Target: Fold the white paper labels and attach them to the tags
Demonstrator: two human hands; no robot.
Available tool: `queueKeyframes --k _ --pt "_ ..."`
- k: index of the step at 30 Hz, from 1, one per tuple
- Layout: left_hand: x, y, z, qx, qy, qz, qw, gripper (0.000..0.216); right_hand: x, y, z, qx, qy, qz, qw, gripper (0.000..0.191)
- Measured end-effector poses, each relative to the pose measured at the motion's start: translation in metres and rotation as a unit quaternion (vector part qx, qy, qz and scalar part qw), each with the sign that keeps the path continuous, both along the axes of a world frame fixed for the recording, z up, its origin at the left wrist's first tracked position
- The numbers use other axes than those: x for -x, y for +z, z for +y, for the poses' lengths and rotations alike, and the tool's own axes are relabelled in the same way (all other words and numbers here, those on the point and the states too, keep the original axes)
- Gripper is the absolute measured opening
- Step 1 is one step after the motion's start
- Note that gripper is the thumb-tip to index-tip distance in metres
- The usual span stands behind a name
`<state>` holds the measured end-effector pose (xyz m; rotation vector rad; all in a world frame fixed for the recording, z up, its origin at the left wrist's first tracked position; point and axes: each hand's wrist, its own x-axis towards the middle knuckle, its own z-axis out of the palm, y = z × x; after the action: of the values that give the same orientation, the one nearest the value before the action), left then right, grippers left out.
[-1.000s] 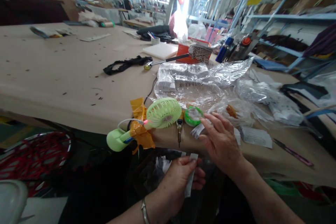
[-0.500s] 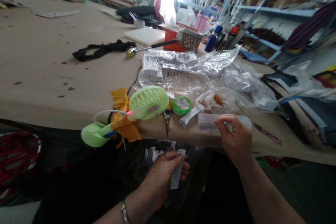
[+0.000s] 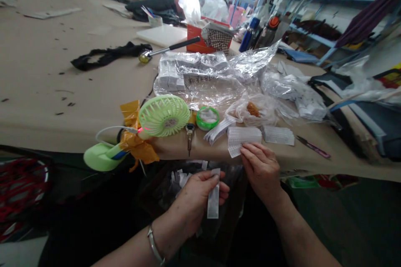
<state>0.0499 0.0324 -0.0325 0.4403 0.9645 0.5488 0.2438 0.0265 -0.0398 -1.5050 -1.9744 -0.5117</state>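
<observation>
Over my lap, my left hand (image 3: 203, 194) pinches a narrow white printed label (image 3: 213, 200) between thumb and fingers. At the table's front edge, my right hand (image 3: 261, 171) has its fingers together on the near corner of a white label (image 3: 235, 150), which sticks out askew from a fanned stack of printed labels (image 3: 246, 133). My right thumb is mostly hidden. A second label stack (image 3: 278, 135) lies just right of it, and loose white strips (image 3: 219, 130) fan out on its left. Below my left hand, white scraps (image 3: 180, 178) lie in a dark container.
A green fan (image 3: 164, 116) taped to the table edge stands left of a soldering-iron-like tool (image 3: 189, 133) and a green round tin (image 3: 207, 117). Small pink-handled snips (image 3: 313, 147) lie at right. Clear plastic bags (image 3: 216, 91) spread behind, near a black-handled tool (image 3: 169, 49).
My right hand has come down and left from above the stacks onto the left stack's near corner. The left hand still holds its label. The whole view has shifted slightly.
</observation>
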Motion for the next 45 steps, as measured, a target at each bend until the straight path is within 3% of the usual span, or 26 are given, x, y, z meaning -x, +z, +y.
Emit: queueKeyframes --k 6,10,14,17,25,32,35,38,41,45 --pt "-0.006 0.008 0.007 0.010 -0.010 0.001 1.000 0.010 -0.007 0.003 0.002 -0.012 0.027 0.059 0.998 0.017" --pt "-0.005 0.017 0.011 0.035 -0.040 -0.031 0.998 0.013 0.000 0.012 -0.007 -0.035 0.091 0.154 0.983 0.022" --pt "-0.002 0.021 0.013 0.034 -0.057 -0.111 0.992 0.017 0.019 0.016 -0.019 0.051 0.216 0.173 0.960 0.019" --pt "0.000 0.019 0.012 0.036 -0.053 -0.158 0.985 0.016 0.030 0.012 -0.024 0.081 0.273 0.152 0.946 0.016" --pt "0.005 0.011 0.009 0.066 -0.071 -0.234 0.967 0.022 0.030 0.004 -0.027 0.105 0.309 0.121 0.938 0.015" --pt "0.001 0.015 0.005 0.045 -0.036 -0.170 0.984 0.007 0.029 0.007 -0.033 0.114 0.306 0.115 0.938 0.017" --pt "0.001 0.018 0.005 0.036 -0.060 -0.139 0.988 0.014 0.009 0.010 -0.033 0.098 0.249 0.114 0.957 0.031" --pt "0.001 0.018 0.005 0.040 -0.070 -0.073 0.994 0.016 -0.029 0.010 -0.027 0.036 0.052 0.083 0.995 0.039" --pt "-0.001 0.016 0.004 0.037 -0.067 -0.055 0.996 0.014 -0.065 0.005 -0.021 0.035 -0.117 -0.005 0.993 0.057" --pt "-0.004 0.014 0.001 0.044 -0.069 -0.052 0.995 0.015 -0.083 -0.003 -0.023 0.089 -0.158 -0.073 0.981 0.049"
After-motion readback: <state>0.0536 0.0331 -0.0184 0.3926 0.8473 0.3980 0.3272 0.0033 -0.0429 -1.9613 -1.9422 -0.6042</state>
